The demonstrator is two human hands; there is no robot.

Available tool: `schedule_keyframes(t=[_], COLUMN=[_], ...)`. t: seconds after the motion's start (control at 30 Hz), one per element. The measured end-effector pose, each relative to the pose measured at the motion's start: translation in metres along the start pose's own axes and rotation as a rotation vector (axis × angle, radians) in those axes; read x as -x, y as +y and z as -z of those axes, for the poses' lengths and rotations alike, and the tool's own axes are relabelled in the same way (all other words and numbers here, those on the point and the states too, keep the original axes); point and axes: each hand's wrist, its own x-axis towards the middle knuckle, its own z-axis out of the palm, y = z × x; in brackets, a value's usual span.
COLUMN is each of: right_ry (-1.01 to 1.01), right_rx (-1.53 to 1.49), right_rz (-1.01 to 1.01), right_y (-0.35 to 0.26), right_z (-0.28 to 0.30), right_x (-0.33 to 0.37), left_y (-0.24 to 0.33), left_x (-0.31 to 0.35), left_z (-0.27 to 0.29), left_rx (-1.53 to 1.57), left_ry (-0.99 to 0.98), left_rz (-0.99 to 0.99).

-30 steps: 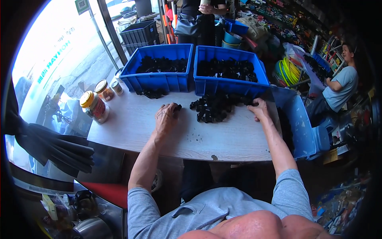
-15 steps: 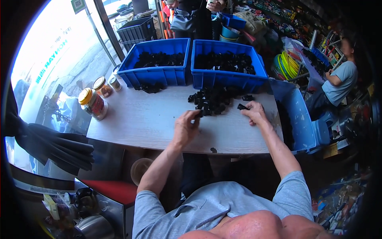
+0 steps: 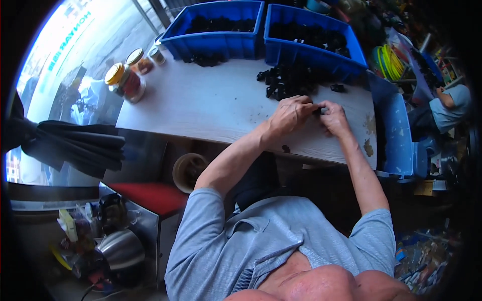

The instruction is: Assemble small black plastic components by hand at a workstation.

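Note:
My left hand [image 3: 293, 114] and my right hand [image 3: 333, 119] meet above the right half of the pale table, fingertips almost touching. Between them shows a small black part [image 3: 317, 111], mostly covered by the fingers. Both hands are closed in a pinch on it; its exact kind cannot be made out. Just beyond the left hand lies a loose pile of similar black parts [image 3: 286, 80]. One single black part [image 3: 337, 88] rests apart, past the right hand.
Two blue bins of black parts, a left bin [image 3: 213, 40] and a right bin [image 3: 314, 52], line the table's [image 3: 201, 105] far edge. Jars [image 3: 129, 85] stand at the left. A light-blue tub [image 3: 399, 125] adjoins the right edge. Another person [image 3: 449, 108] is at far right.
My left hand has left the pile's near edge and come over to my right hand, where the black part is now between both. The view has tilted down and shifted.

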Motion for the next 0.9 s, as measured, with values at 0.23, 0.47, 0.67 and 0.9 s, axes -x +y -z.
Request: schedule_keyframes(t=[0.23,0.47,0.67,0.9], right_ry=[-0.034,-0.072,-0.037,-0.046], right_rx=[-0.027,-0.025,-0.032,-0.041], right_rz=[-0.006,0.012,-0.014,-0.008], right_y=[-0.004,-0.008,-0.003,-0.009], right_z=[-0.004,-0.002,-0.001,-0.002], right_x=[0.006,0.011,0.010,0.013], left_y=[-0.011,-0.013,-0.007,0.005], left_x=[0.005,0.007,-0.001,0.011], left_z=[-0.006,-0.006,-0.004,-0.006], left_rx=[0.012,0.067,-0.009,-0.103], left_ry=[0.042,0.010,-0.109,-0.030], left_rz=[-0.121,-0.102,-0.120,-0.104])
